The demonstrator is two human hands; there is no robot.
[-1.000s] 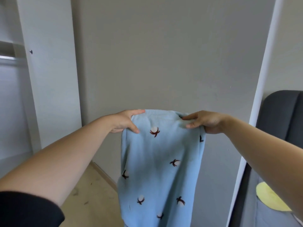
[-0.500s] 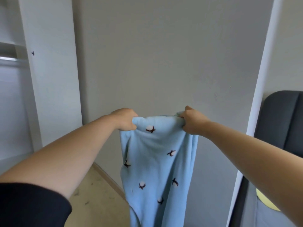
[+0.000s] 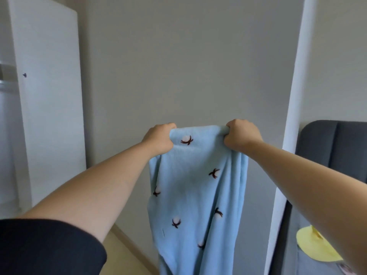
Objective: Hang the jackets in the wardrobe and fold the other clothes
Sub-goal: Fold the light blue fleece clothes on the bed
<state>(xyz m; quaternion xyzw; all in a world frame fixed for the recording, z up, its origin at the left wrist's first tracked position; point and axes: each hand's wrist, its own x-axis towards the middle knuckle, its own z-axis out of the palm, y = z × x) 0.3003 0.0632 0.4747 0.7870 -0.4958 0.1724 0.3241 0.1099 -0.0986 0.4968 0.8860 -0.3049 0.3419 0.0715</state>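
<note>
right now both arms reach out in front of the grey wall (image 3: 188,66), holding a light blue garment (image 3: 196,187) with small dark-and-white flower marks up in the air. left hand (image 3: 158,138) has its fingers curled round the top left corner of the cloth, and right hand (image 3: 241,135) is closed in a fist round the top right corner, so the top edge stretches flat between them. everything below hangs loose and runs out of the bottom of the view, touching nothing i can see. it looks like one of the clothes to fold, and no fold is made yet; it seems to be only held up and straightened. an open white wardrobe door (image 3: 49,96) stands to the left, well apart. no jackets or folded pile show, so how much else is done i cannot tell.
</note>
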